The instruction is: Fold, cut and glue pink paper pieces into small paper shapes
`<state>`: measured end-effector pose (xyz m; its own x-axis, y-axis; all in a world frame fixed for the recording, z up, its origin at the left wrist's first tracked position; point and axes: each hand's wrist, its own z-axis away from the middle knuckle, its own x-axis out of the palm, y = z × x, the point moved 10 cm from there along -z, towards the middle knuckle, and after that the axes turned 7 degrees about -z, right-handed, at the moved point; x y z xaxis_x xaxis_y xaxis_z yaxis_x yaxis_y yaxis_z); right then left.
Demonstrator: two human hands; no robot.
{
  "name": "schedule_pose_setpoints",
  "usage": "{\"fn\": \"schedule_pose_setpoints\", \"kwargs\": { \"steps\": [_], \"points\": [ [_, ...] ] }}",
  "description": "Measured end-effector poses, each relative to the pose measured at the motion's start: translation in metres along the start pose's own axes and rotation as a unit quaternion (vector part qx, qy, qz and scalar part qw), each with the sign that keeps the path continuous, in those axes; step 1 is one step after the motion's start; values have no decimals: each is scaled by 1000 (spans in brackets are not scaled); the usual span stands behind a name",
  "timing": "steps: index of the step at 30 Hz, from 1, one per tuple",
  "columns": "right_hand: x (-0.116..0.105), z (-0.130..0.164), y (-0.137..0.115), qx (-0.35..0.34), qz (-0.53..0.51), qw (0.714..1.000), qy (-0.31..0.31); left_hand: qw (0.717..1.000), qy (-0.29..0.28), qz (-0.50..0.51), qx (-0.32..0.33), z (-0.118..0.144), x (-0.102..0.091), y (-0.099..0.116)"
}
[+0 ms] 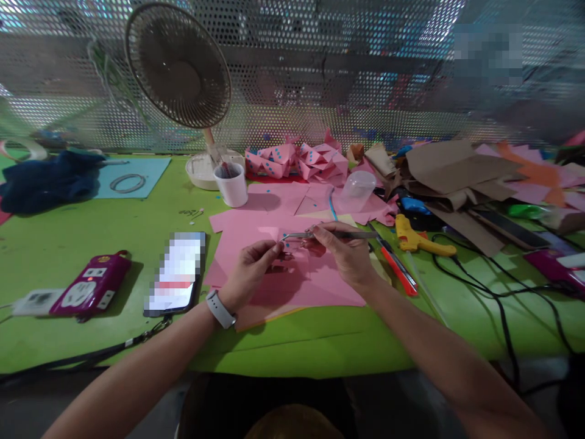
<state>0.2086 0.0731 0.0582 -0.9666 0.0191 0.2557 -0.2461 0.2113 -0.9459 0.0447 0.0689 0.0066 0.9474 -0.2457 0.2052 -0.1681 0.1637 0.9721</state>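
Over the pink paper sheets (320, 283), my right hand (350, 259) grips slim metal tweezers (299, 235), their bent tip pointing left. That tip reaches the fingertips of my left hand (256, 262), which are pinched together. Whatever sits between those fingers is too small to make out. Small blue dots (286, 245) show close by the tweezers' tip. A grey-white band circles my left wrist. Folded pink paper pieces with blue dots (274, 160) are piled at the back of the table.
A phone (178, 274) and a purple power strip (94, 283) lie left. Behind stand a fan (178, 67) and a white cup (232, 188). On the right are a red cutter knife (397, 268), a yellow glue gun (418, 239), black cables and brown paper scraps (452, 171).
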Motion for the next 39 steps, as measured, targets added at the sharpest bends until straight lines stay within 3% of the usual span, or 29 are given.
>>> {"fn": "schedule_pose_setpoints", "kwargs": {
  "steps": [15,39],
  "points": [
    [-1,0,-7,-20,7,1000,7,1000,-4,10,-2,1,-1,-3],
    [3,4,9,15,-7,1000,-17,998,32,55,-1,-1,-10,-3]
  ]
}}
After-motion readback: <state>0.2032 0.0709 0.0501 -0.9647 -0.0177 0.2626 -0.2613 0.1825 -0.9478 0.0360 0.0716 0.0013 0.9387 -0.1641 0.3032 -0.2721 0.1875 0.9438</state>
